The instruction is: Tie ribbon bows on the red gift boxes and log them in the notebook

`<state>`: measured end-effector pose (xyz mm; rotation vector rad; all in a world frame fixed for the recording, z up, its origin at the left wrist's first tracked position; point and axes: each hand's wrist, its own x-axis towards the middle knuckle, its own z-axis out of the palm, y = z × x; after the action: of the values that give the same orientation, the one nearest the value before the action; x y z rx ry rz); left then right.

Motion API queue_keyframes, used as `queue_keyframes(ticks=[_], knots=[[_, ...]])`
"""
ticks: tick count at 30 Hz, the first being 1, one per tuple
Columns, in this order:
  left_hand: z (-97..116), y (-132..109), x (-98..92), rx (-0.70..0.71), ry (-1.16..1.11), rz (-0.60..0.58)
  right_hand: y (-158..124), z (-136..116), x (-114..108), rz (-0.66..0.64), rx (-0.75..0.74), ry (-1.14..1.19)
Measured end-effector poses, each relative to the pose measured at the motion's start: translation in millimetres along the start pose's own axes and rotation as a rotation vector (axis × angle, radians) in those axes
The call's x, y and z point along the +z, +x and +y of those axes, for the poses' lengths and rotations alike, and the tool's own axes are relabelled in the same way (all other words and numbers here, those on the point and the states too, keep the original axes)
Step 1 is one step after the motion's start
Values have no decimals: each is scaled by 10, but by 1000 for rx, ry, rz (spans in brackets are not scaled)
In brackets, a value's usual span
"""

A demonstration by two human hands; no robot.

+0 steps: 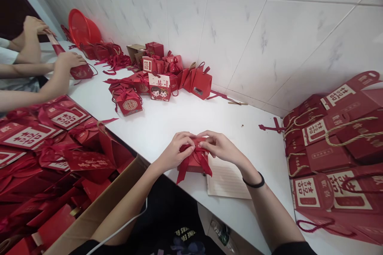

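A small red gift box (191, 166) with a dark red ribbon (206, 164) tied over its top sits at the front edge of the white table, right before me. My left hand (178, 148) pinches the ribbon at the knot from the left, fingers curled. From the right, my right hand (218, 146) has its thumb and fingers closed on the ribbon by the same knot. Two ribbon tails hang down the near side of the box. Just right of the box lies a lined paper pad (227, 181), partly under my right forearm.
Red gift boxes (129, 101) cluster by the tiled wall, near a red basin (82, 28). A carton (98, 203) full of red boxes stands at left. Red bags with rope handles (332, 147) stack at right. A co-worker's hands (67, 61) handle a red box at far left.
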<state>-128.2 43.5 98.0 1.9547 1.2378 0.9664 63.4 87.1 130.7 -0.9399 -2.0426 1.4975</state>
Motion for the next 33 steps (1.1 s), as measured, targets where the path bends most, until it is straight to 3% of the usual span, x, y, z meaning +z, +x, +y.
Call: queue_keyframes(ticks=[6,12,20,25,33], knots=[[13,-5,14,-17,3,7,7,-5,23,-45,-54,25],[-7,-3,13,-19,-17,-3,-2,22,-82,204,-41,-114],[-10,18,23,-32,-29,-4,-45,-9,-152,-121,28,46],[6,12,26,-39,-23,0,6,38,-61,-15,14,-37],[31,-19,-35,-37,-43,5,-8,27,-55,12,-24,-140]])
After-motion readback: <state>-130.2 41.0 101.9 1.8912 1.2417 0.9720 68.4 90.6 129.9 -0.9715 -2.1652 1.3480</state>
